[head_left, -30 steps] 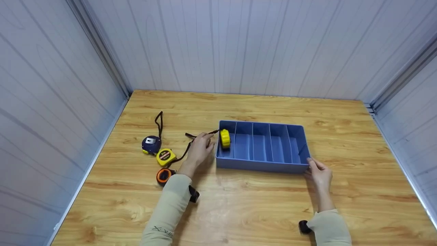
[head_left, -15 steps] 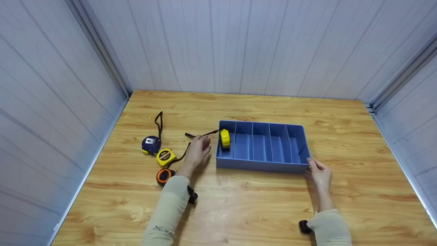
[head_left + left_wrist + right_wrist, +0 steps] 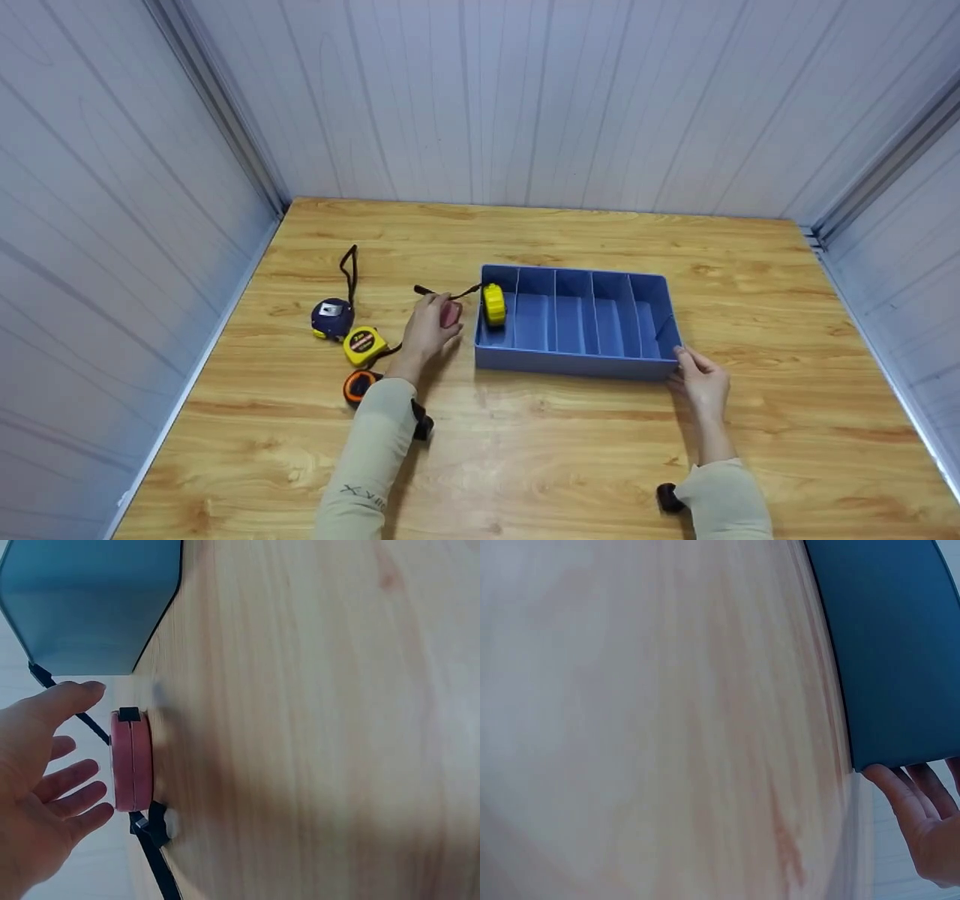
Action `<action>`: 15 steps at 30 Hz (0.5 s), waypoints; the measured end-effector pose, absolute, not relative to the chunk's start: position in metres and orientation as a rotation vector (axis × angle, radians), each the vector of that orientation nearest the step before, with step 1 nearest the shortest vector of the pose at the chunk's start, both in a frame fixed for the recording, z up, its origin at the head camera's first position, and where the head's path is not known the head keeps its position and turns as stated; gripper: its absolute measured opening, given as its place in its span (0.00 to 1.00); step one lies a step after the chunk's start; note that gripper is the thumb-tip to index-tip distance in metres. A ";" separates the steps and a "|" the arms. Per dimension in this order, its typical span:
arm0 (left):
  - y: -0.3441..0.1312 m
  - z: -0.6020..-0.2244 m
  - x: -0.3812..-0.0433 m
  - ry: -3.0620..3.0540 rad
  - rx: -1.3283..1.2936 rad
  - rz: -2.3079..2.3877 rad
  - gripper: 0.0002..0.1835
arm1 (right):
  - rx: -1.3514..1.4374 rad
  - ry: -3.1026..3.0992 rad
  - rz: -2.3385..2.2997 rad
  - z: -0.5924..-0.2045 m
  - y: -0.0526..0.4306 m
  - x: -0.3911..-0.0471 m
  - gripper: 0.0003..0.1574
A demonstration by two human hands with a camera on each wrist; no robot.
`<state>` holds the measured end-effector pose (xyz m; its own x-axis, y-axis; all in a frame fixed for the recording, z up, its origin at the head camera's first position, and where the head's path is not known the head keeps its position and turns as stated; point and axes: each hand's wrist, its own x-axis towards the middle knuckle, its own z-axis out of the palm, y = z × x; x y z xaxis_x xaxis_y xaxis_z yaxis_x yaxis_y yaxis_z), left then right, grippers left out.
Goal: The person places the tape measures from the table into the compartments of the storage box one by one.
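My left hand (image 3: 426, 330) is beside a red tape measure (image 3: 449, 314). In the left wrist view, that hand (image 3: 37, 780) has its fingers spread next to the red case, with fingertips close to it; touching cannot be told. A yellow tape measure (image 3: 494, 304) stands in the leftmost compartment of a blue divided box (image 3: 577, 365), its black strap hanging over the left wall. My right hand (image 3: 703, 382) touches the box's front right corner with its fingertips. In the right wrist view, the thumb of this hand (image 3: 934, 840) meets the box edge while other fingers pass behind it.
Left of my left forearm lie a dark blue tape measure (image 3: 332, 318), a yellow one (image 3: 365, 346) and an orange-and-black one (image 3: 360, 386), partly behind the sleeve. The wooden table (image 3: 570, 465) meets white panels (image 3: 510, 105) at the back and sides.
My left hand has shifted slightly left and turned, so the red tape measure now shows. The nearby strap end has moved a little right. My right hand and the box have stayed put.
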<state>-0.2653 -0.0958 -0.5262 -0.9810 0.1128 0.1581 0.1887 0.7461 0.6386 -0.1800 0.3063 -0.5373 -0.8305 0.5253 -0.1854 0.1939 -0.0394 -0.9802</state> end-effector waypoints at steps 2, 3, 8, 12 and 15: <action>-0.097 -0.527 -0.266 -2.841 -0.238 -1.049 0.31 | -0.768 -1.966 1.972 -0.545 0.310 -0.182 0.19; -0.097 -0.528 -0.267 -2.843 -0.236 -1.047 0.31 | -0.768 -1.956 1.979 -0.549 0.312 -0.184 0.17; -0.099 -0.531 -0.269 -2.862 -0.205 -1.035 0.33 | -0.735 -1.958 1.953 -0.566 0.321 -0.190 0.24; -0.100 -0.533 -0.271 -2.893 -0.158 -1.030 0.35 | -0.742 -1.972 1.911 -0.572 0.322 -0.193 0.28; -0.100 -0.534 -0.273 -2.916 -0.121 -1.036 0.36 | -0.741 -1.981 1.908 -0.573 0.322 -0.193 0.28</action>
<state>-0.2729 -0.1003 -0.5340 -0.9960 0.0583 0.0684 0.0884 0.7733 0.6278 -0.1929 0.3216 -0.5729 -0.8248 0.5479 -0.1400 0.1605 -0.0106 -0.9870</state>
